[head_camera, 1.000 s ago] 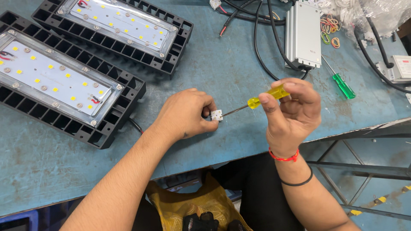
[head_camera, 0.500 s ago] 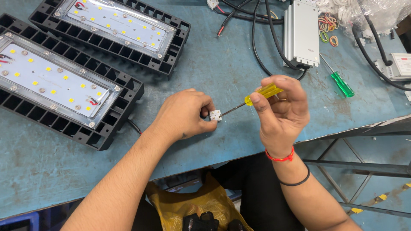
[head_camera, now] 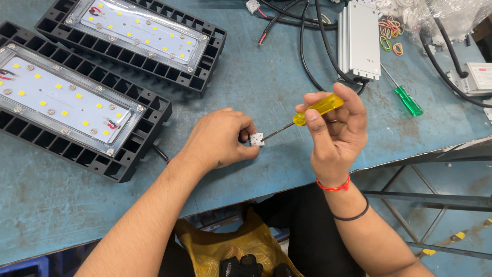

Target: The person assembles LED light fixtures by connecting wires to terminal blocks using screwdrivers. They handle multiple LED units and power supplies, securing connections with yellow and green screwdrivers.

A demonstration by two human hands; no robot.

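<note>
Head view: small white plastic terminal block (head_camera: pixel 257 139) sits pinched in the closed left hand (head_camera: pixel 218 141) just above the blue worktable (head_camera: pixel 266 92). Right hand (head_camera: pixel 335 128) grips a yellow-handled screwdriver (head_camera: pixel 312 109), tip touching the block. Two black finned LED lamp panels (head_camera: pixel 77 102) lie nearby.

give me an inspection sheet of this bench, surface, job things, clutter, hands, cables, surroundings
surface: blue worktable, worn and scuffed
job's things: small white connector block pinched in the left hand; yellow-handled screwdriver in the right hand, tip at the block
clutter: two black LED light panels, silver driver box, green screwdriver, rubber bands, clear plastic bags
grippers: both hands closed on their items
cables: black cables loop by the driver box; one runs out from the near panel
surroundings: metal frame right of the table, yellow bag below
</note>
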